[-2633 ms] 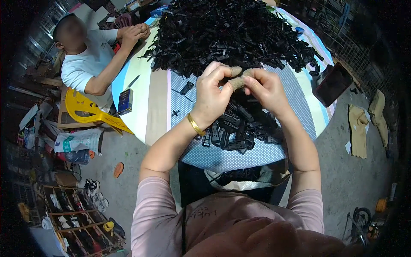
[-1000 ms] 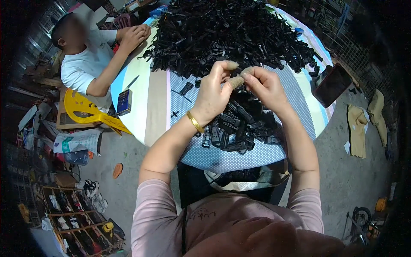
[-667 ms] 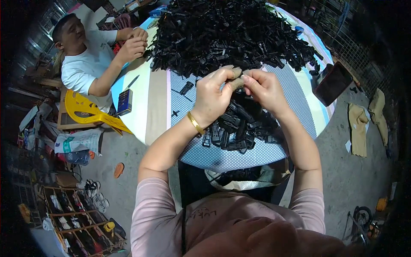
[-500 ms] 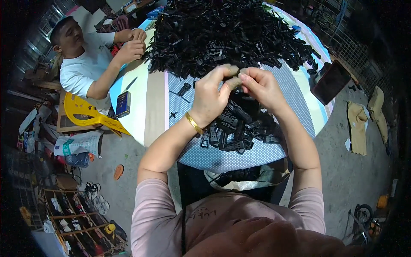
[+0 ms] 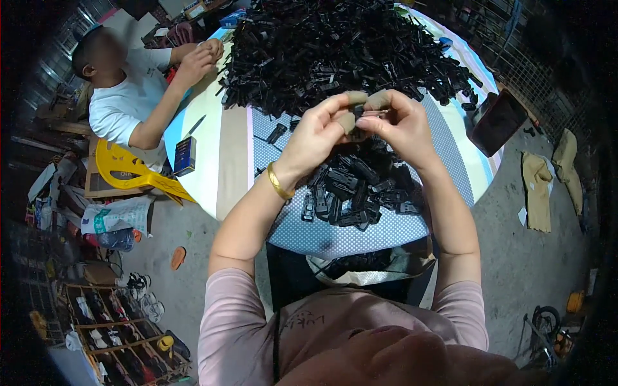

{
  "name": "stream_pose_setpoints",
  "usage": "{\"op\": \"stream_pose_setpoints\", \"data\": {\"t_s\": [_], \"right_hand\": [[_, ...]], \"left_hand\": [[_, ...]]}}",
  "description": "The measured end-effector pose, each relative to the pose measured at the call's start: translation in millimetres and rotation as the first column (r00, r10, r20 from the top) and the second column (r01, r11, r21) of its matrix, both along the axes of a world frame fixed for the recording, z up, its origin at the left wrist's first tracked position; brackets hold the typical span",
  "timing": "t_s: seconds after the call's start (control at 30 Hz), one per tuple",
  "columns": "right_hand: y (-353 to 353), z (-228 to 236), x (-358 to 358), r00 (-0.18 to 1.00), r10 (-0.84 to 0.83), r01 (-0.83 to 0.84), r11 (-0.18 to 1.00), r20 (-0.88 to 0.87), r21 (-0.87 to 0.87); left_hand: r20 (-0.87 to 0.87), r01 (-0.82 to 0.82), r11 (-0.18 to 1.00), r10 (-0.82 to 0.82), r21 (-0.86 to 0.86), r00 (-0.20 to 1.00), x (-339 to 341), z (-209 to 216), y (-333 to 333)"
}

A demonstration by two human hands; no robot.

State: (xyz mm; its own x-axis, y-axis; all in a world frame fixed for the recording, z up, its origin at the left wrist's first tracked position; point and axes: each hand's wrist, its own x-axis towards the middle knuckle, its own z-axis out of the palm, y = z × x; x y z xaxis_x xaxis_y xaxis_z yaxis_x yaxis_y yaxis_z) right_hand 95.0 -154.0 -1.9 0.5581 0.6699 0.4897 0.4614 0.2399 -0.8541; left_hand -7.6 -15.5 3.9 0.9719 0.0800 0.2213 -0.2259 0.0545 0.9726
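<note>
1. Near the centre of the frame, a small dark piece [image 5: 359, 111] shows between our fingertips; its shape is mostly hidden from us.
2. On its left, our left hand [image 5: 317, 132] is bent inward, pinching the piece between index finger and thumb, both capped with tan finger covers [image 5: 346, 123].
3. On its right, our right hand [image 5: 410, 128] closes on the same piece; its index finger is capped in tan too, the thumb bare.
4. Just below the hands, at the centre, we see a loose cluster of black parts [image 5: 351, 186] on the dotted part of the tabletop [image 5: 315, 235].
5. Across the top centre we have a large heap of similar black pieces [image 5: 335, 55].
6. Left of the centre, a dark blue box [image 5: 185, 156] stands near a slim pointed tool [image 5: 197, 124].
7. At upper right, we find a dark rectangular object [image 5: 499, 125] tilted near the tabletop's edge.
8. At upper left, a co-worker in a white shirt [image 5: 119, 112] sits with both hands together at the tabletop's edge, beside a yellow chair [image 5: 119, 164].
</note>
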Motion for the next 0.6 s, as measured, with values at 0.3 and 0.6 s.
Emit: {"op": "stream_pose_setpoints", "data": {"t_s": [0.3,0.6], "right_hand": [[-0.4,5.7,-1.4,0.954,0.086,-0.129,0.982,-0.286,-0.135],[0.2,2.7,-8.6,0.968,0.091,-0.129,0.980,-0.235,-0.149]], "left_hand": [[0.106,-0.120,0.992,0.124,-0.047,0.987,2.0,-3.6,-6.1],[0.222,-0.269,0.959,0.244,0.086,0.944,1.6,-7.4,-7.9]]}}
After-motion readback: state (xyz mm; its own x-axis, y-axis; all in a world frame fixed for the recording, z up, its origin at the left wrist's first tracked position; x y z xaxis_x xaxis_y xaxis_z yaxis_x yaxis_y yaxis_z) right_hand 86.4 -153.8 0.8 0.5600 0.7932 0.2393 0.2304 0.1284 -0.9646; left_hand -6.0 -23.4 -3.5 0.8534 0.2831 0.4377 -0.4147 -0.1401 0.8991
